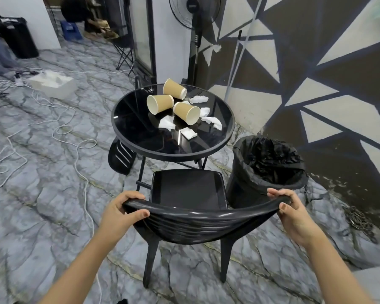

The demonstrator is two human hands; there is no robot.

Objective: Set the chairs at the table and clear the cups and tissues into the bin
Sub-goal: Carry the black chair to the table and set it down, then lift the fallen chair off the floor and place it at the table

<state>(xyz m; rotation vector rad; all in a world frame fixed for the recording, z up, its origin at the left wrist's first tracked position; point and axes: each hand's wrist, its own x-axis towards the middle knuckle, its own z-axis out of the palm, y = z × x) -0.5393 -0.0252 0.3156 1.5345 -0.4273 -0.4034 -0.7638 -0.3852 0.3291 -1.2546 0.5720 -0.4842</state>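
Head view: step in hand looks like seating the chair (188, 191), with left hand (121, 212) and right hand (291, 212) each clamped on an end of its curved backrest, seat facing the round glass table (138, 137) and its front edge just short of the rim; next move calls for a straight push in, keeping clear of the lined bin (248, 172) close on the right. Three paper cups (160, 103) lie tipped among crumpled tissues (167, 123) mid-table, none cleared yet. Marbled floor (42, 216) with loose white cables (79, 154) left, second chair (120, 157) part-tucked far left of table, fan (195, 29) and patterned wall (316, 73) behind.
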